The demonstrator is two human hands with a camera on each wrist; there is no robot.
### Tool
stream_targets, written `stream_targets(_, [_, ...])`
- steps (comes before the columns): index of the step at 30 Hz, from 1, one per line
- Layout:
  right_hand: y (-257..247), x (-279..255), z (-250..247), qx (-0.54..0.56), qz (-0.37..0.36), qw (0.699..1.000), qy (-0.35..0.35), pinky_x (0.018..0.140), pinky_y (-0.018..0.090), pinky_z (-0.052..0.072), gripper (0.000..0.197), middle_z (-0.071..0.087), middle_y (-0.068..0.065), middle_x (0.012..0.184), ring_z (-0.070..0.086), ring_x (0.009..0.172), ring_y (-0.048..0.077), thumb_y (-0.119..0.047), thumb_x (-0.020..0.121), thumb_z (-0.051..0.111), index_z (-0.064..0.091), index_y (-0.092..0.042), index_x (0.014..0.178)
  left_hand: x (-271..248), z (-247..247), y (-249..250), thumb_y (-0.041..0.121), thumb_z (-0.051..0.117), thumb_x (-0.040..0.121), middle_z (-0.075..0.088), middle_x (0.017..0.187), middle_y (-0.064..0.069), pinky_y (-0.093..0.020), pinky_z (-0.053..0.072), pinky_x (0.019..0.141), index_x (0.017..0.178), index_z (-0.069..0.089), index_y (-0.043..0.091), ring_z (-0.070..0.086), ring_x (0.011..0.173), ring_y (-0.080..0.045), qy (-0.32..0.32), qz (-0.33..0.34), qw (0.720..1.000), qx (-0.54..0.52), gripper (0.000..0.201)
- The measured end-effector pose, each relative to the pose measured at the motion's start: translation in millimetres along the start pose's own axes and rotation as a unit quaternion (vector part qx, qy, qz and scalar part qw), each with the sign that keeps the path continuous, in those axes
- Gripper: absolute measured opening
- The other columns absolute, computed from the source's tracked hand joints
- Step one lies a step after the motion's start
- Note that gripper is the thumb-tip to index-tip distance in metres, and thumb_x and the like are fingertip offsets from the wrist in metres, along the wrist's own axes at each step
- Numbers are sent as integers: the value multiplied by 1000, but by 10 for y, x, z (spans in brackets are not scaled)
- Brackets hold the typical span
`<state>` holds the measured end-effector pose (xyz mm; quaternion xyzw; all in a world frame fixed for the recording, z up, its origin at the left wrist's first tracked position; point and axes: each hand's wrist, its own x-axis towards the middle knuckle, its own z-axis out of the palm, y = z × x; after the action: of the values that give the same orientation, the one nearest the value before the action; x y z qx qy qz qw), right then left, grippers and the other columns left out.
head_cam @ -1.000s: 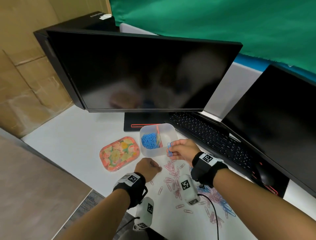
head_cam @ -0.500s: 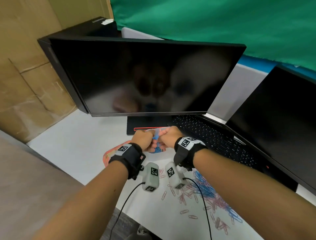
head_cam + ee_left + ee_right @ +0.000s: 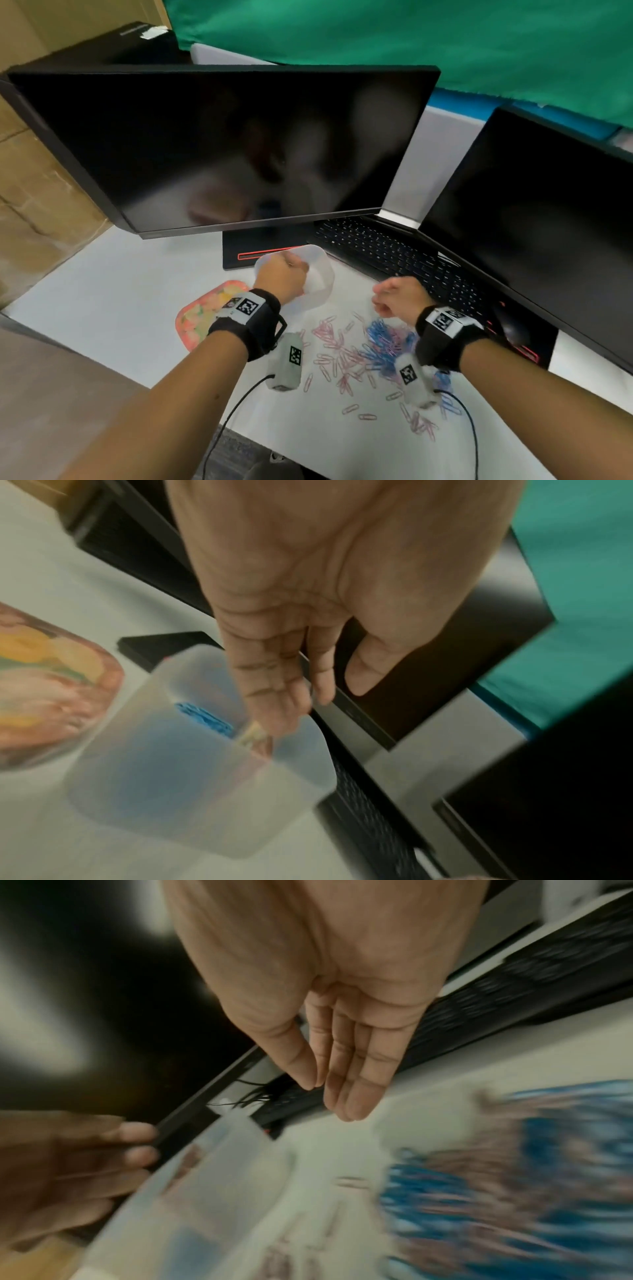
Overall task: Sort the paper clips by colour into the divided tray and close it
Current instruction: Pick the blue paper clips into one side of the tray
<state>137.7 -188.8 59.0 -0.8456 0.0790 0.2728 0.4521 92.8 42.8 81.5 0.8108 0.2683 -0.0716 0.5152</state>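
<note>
my left hand (image 3: 308, 593) hangs over the translucent divided tray (image 3: 192, 785), straight fingers (image 3: 270, 685) dipping toward its divider; blue paper clips (image 3: 205, 719) fill one compartment. the flowered lid (image 3: 44, 685) lies beside it on the white table (image 3: 68, 582).

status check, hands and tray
Left hand open over tray. Right hand open, empty, above loose clips. Lid off; nothing blocking.

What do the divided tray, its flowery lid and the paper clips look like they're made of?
Divided tray: frosted, translucent plastic, seemingly; blue clips show blurrily through its wall in the left wrist view.
Flowery lid: opaque, with a printed floral pattern and orange-pink rim; plastic or tin, cannot tell.
Paper clips: thin bent wire in pink and blue, probably colour-coated metal.
</note>
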Motion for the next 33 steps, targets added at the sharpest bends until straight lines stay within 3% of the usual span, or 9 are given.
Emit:
stream_targets(4, [568, -149, -329, -100, 24, 990, 93, 57, 15, 44, 15, 69, 19, 87, 61, 70, 18, 0, 84, 52, 67, 0, 85, -180, 455, 4, 11, 50, 83, 69, 82, 0, -27, 52, 75, 75, 66, 20, 63, 77, -20, -88, 109, 985, 103, 20])
stream_targets(8, [971, -307, -513, -169, 31, 978, 119, 74, 21, 41, 25, 68, 3, 91, 61, 86, 23, -1, 79, 49, 65, -20, 81, -288, 937, -64, 12, 52, 84, 70, 93, -2, -23, 49, 74, 89, 67, 19, 63, 85, -21, -169, 157, 948, 218, 18])
stream_targets(12, [1236, -472, -515, -206, 13, 974, 94, 77, 25, 45, 19, 66, 4, 95, 59, 86, 22, -5, 82, 54, 62, -21, 89, -324, 1264, -146, 11, 55, 85, 63, 108, -3, -33, 52, 85, 104, 64, 20, 60, 98, -25, -218, 194, 900, 323, 23])
stream_targets(15, [1372, -579, -445, -236, -22, 969, 69, 82, 29, 48, 22, 59, 0, 98, 59, 92, 22, -9, 83, 54, 63, -20, 100, -409, 1459, -195, 14, 56, 85, 60, 109, -4, -37, 53, 83, 103, 63, 19, 61, 97, -25, -239, 230, 866, 374, 20])
stream_targets(19, [1359, -669, -319, -253, -63, 964, 50, 74, 23, 42, 22, 48, -8, 94, 54, 83, 15, -17, 85, 55, 60, -23, 106, -543, 1617, -244, 25, 54, 89, 55, 110, -4, -35, 52, 78, 108, 59, 15, 61, 93, -26, -248, 259, 837, 414, 22])
stream_targets(22, [1331, -671, -246, -264, -98, 958, 49, 77, 23, 42, 22, 45, -12, 96, 52, 87, 11, -18, 87, 54, 60, -23, 107, -605, 1656, -306, 30, 55, 89, 56, 111, -4, -34, 52, 75, 105, 57, 15, 62, 91, -26, -237, 266, 829, 431, 22])
stream_targets(25, [1304, -634, -178, -294, -122, 947, 46, 73, 22, 38, 20, 44, -12, 93, 48, 85, 10, -26, 87, 55, 60, -22, 107, -645, 1663, -356, 24, 52, 92, 58, 116, -2, -32, 50, 77, 107, 60, 17, 62, 97, -25, -221, 265, 841, 417, 19])
stream_targets(28, [1238, -596, -76, -316, -144, 937, 36, 73, 25, 43, 19, 50, -8, 94, 54, 88, 15, -33, 85, 58, 60, -22, 100, -669, 1668, -380, 20, 50, 93, 61, 108, -2, -31, 53, 79, 105, 63, 18, 62, 93, -23, -208, 266, 844, 417, 17])
stream_targets(33, [1217, -582, 13, -320, -170, 931, 35, 71, 25, 41, 13, 53, -4, 96, 54, 88, 16, -27, 86, 57, 59, -20, 96, -645, 1596, -452, 17, 50, 91, 62, 102, 0, -33, 54, 78, 99, 65, 20, 62, 90, -23, -186, 255, 863, 394, 17])
